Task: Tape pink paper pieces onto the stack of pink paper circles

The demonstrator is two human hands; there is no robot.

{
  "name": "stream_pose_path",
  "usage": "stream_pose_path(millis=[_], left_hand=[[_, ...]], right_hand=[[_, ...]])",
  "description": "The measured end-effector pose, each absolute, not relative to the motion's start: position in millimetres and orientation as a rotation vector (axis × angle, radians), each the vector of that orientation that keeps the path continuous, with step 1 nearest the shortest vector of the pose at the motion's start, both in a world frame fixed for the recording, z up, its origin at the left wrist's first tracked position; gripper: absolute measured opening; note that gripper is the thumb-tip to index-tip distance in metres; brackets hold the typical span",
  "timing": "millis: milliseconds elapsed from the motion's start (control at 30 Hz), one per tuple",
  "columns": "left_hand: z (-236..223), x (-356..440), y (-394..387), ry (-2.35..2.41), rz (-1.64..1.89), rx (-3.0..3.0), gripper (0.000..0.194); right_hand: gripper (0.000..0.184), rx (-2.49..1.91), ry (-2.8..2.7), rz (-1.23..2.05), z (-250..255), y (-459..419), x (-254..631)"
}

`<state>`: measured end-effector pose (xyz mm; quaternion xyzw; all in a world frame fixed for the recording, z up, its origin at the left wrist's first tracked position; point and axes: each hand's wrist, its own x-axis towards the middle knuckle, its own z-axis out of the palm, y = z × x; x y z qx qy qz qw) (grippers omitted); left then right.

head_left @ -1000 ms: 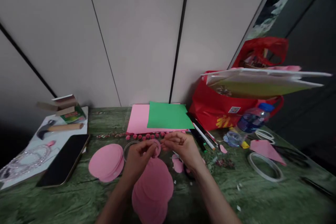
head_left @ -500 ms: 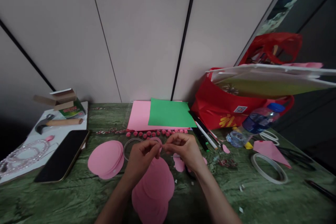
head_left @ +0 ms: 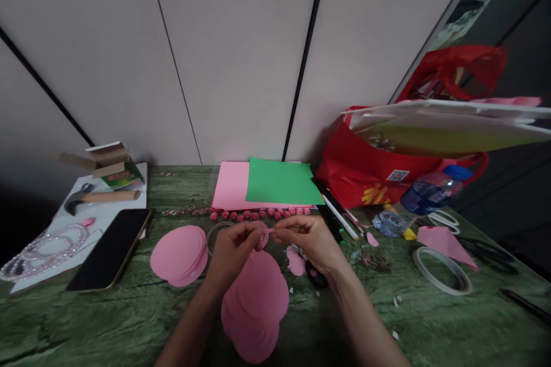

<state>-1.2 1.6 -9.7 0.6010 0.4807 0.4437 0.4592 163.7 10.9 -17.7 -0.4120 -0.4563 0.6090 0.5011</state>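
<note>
Between the fingertips of both hands runs a thin pink strip (head_left: 271,230), probably paper. My left hand (head_left: 236,249) pinches its left end and my right hand (head_left: 307,239) its right end. Just behind the left fingers shows a pink ring-like piece (head_left: 260,225), partly covered, so I cannot tell whether the strip joins it. Below the hands lies a spread stack of pink paper ovals (head_left: 256,304). To the left is a smaller pile of pink paper discs (head_left: 177,253). Scissors (head_left: 316,276) and pink paper scraps (head_left: 296,264) lie partly under my right hand.
Green and pink sheets (head_left: 282,180) lie at the back behind a row of pink pom-poms (head_left: 275,214). At left are a phone (head_left: 109,249), hammer (head_left: 105,197) and beads (head_left: 51,249). A red bag (head_left: 357,169), bottle (head_left: 430,194) and tape roll (head_left: 443,284) stand right.
My hands have drawn slightly apart, and more of the pink strip shows between the fingertips. The view has shifted a little.
</note>
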Motion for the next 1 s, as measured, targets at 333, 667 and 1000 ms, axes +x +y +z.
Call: stream_pose_path(millis=[333, 667, 1000], left_hand=[[-10.4, -1.7, 4.2, 1.234, 1.069, 1.497, 0.020], [-9.6, -2.0, 4.1, 1.263, 1.071, 1.457, 0.020], [-10.9, -1.4, 3.4, 1.213, 1.073, 1.489, 0.020]], right_hand=[[0.022, -1.004, -1.078, 1.433, -15.0, 11.5, 156.6], [0.017, -1.007, -1.056, 1.404, -16.5, 11.3, 155.3], [0.012, -1.067, -1.088, 1.357, -11.1, 10.2, 156.7]])
